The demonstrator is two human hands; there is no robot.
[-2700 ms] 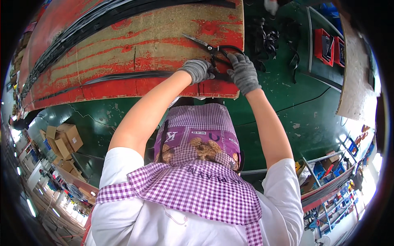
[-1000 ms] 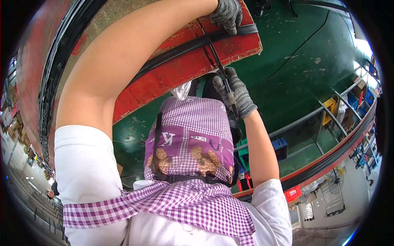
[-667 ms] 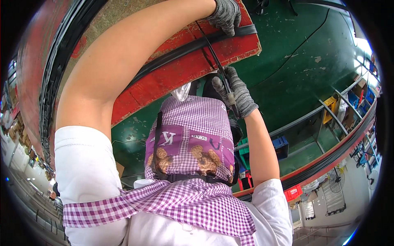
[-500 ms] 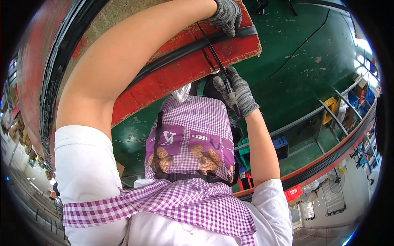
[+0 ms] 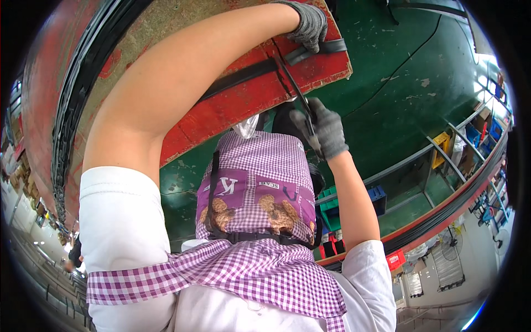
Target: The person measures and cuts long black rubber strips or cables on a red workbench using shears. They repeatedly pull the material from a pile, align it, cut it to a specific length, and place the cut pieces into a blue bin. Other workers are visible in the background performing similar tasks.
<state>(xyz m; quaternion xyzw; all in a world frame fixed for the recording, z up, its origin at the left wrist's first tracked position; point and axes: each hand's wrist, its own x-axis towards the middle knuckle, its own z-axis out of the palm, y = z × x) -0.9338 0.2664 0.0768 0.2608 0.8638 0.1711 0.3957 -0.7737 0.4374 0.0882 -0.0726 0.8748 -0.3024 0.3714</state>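
Gripping: right hand (image 5: 330, 133) is clamping its fingers on scissors (image 5: 302, 99), which are pointing ahead of them | left hand (image 5: 308, 25) is touching short black strip (image 5: 333, 46) under its fingers, grip unclear

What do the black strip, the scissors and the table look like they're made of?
Black strip: perhaps rubber or soft plastic, smooth with a faint sheen.
Scissors: probably metal, judging by the thin, straight, dark blade; the right hand covers much of the rest.
Table: likely wood, its red paint worn to brownish patches.
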